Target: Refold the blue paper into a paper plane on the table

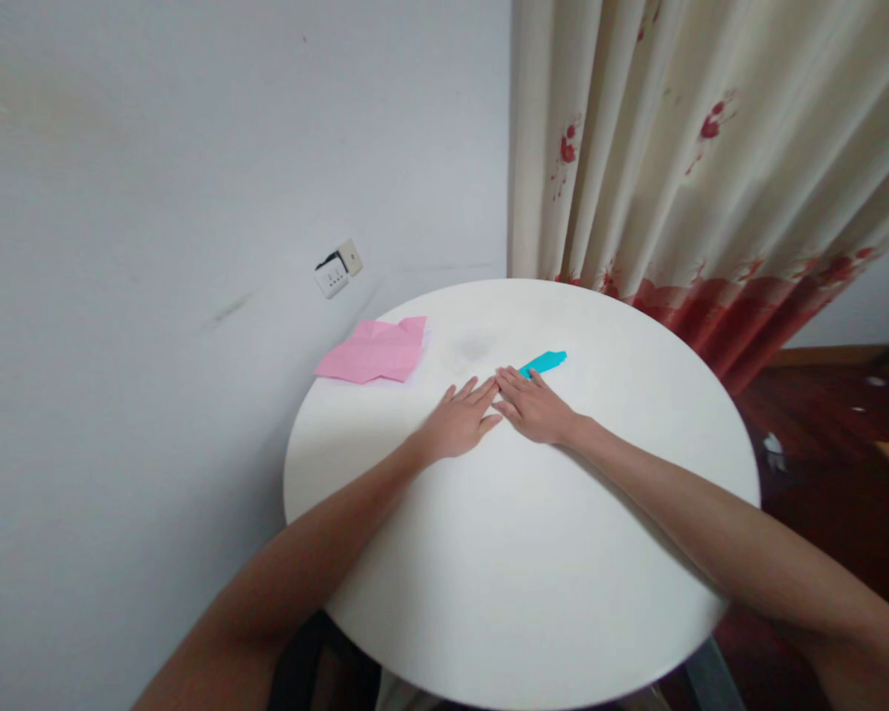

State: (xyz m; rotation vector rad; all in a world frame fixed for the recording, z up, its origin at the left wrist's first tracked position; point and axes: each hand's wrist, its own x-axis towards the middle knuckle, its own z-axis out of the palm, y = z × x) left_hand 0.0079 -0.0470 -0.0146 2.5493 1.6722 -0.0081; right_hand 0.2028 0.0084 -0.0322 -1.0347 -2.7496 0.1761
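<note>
On round white table, pushed against wall with curtain behind right. Pink paper sheet, creased, lies at far left table edge, well apart from hands. Left hand flat, palm down, fingers spread, holding nothing. Right hand flat too, fingertips touching near end of folded blue paper strip, not gripping. Wall socket above pink sheet.

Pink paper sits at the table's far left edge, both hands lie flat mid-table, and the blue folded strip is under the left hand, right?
Not quite. The head view shows the blue folded strip by the right hand, not the left; the rest holds.
</note>
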